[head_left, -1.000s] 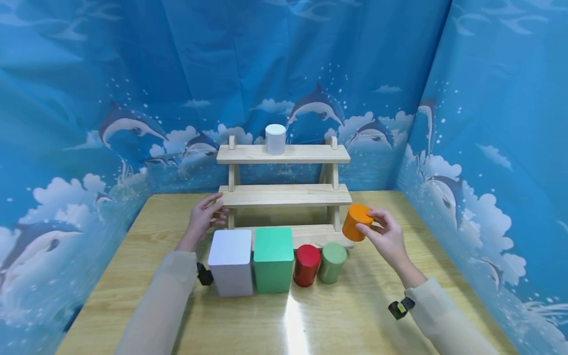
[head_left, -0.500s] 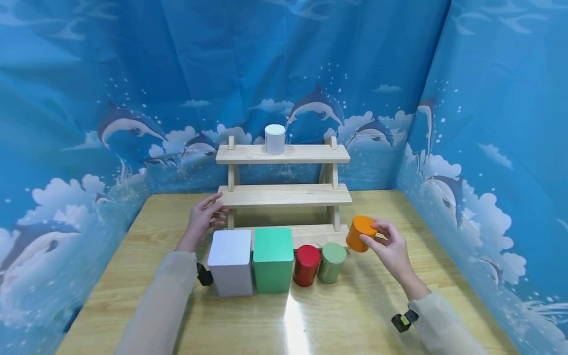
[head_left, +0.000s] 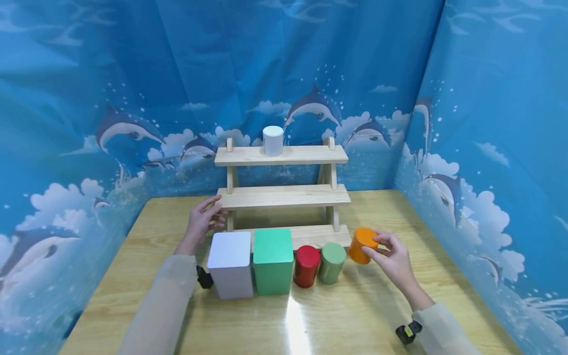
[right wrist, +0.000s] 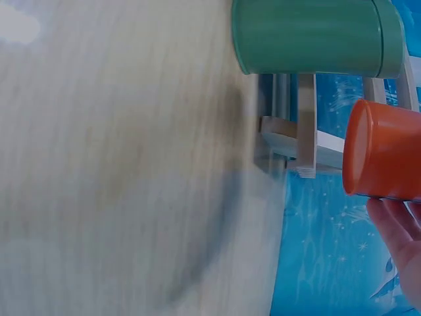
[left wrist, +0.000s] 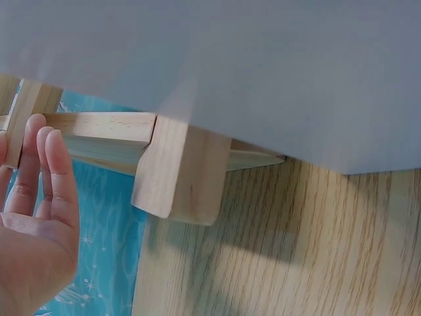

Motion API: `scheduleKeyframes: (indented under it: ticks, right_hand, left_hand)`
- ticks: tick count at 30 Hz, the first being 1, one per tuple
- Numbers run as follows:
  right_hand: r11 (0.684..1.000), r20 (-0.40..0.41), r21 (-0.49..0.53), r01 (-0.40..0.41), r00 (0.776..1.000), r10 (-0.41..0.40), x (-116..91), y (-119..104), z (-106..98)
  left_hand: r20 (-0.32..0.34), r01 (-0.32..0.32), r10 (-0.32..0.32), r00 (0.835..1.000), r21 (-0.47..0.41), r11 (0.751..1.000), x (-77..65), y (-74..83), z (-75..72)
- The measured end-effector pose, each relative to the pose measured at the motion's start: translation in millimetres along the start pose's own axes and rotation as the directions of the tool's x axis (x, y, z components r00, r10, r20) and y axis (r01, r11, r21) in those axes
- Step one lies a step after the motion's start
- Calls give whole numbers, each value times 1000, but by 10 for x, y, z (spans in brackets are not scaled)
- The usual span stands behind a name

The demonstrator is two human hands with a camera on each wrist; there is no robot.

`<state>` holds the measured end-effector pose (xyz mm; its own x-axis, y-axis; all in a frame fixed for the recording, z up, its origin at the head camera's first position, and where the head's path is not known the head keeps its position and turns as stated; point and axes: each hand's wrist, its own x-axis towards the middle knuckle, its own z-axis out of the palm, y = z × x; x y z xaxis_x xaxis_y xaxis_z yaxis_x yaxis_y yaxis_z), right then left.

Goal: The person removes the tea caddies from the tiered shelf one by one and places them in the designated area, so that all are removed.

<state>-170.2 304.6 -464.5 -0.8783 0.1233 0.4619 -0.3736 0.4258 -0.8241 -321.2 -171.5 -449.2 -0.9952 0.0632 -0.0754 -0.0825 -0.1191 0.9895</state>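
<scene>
In the head view, my right hand (head_left: 395, 261) holds an orange cylinder (head_left: 361, 249) between thumb and fingers, right of the pale green cylinder. The right wrist view shows the orange cylinder's (right wrist: 388, 151) base raised off the tabletop. At the left end of a three-tier wooden display rack (head_left: 284, 195), my left hand (head_left: 201, 222) holds the middle board's edge, thumb above and fingers below. That board end passes between the digits of my left hand (left wrist: 39, 230) in the left wrist view. A white cylinder (head_left: 273, 141) stands on the top tier.
Along the rack's front stand a white block (head_left: 230, 268), a green block (head_left: 273, 266), a red cylinder (head_left: 306, 266) and a pale green cylinder (head_left: 332, 264). They partly cover the lowest board. A blue dolphin-print curtain (head_left: 199, 64) encloses the wooden table (head_left: 346, 315) behind and at the sides.
My right hand has brought the orange cylinder down and slightly toward me, away from the rack's right end. My left hand stays at the rack.
</scene>
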Motion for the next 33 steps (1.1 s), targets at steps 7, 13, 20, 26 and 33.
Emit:
scheduleKeyframes:
  ticks: [7, 13, 20, 26, 33]
  right_hand:
    - [1000, 20, -20, -8, 1000, 9, -86, 76, 25]
    - [1000, 48, -18, -24, 999, 25, -165, 143, 69]
    - [999, 79, -21, -35, 996, 37, -223, 225, 104]
    - [999, 95, -25, -27, 995, 29, -248, 259, 122]
    - [997, 100, -53, -55, 993, 60, -265, 156, 133]
  left_hand:
    - [11, -7, 7, 1000, -4, 1000, -48, 63, 35]
    - [-10, -4, 4, 1000, -28, 1000, 46, -53, -5]
    - [-8, -2, 2, 1000, -7, 1000, 54, -68, -15]
    - [10, -1, 2, 1000, -13, 1000, -29, 33, 19]
    - [22, -11, 11, 1000, -6, 1000, -85, 82, 40]
